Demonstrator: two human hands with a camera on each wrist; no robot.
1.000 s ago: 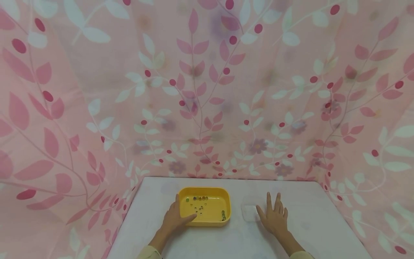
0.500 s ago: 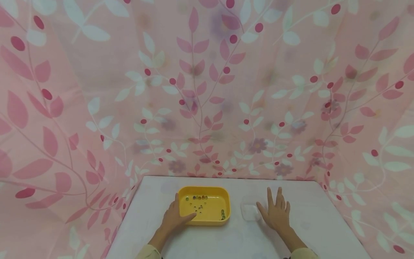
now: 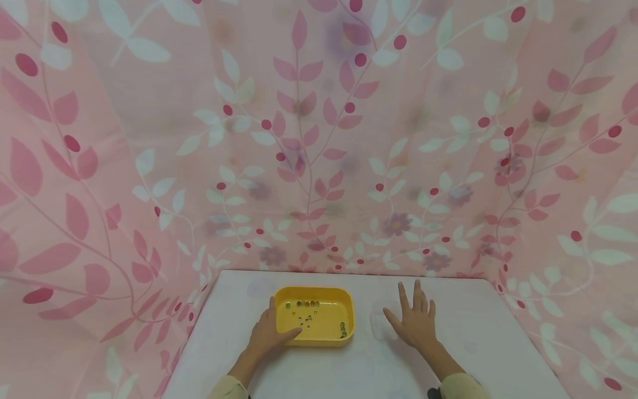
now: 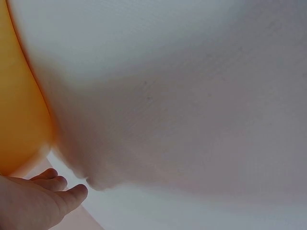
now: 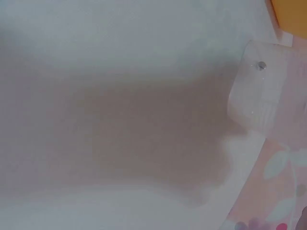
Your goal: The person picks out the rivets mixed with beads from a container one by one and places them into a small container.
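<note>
A yellow tray point(image 3: 319, 342) stands on the white table with small round beads point(image 3: 308, 303) in it: amber and dark ones along the far side, green ones point(image 3: 343, 330) at the right, tiny clear ones around the middle. My left hand point(image 3: 266, 331) rests at its left near corner, fingers along the left wall, thumb stretched over the near rim. In the left wrist view its fingers point(image 4: 72, 195) extend beside the tray wall. My right hand point(image 3: 416, 324) hovers, fingers spread, partly over a clear plastic box point(image 3: 376, 326). A small bead point(image 5: 260, 65) shows in that box point(image 5: 247, 103).
The white table point(image 3: 319, 374) reaches back to a pink leaf-patterned curtain point(image 3: 319, 166), which also hangs on both sides. The clear box stands a short way right of the tray.
My right hand shifts slightly right, then moves left and a little farther away, now covering more of the clear box. My left hand and the tray stay in place.
</note>
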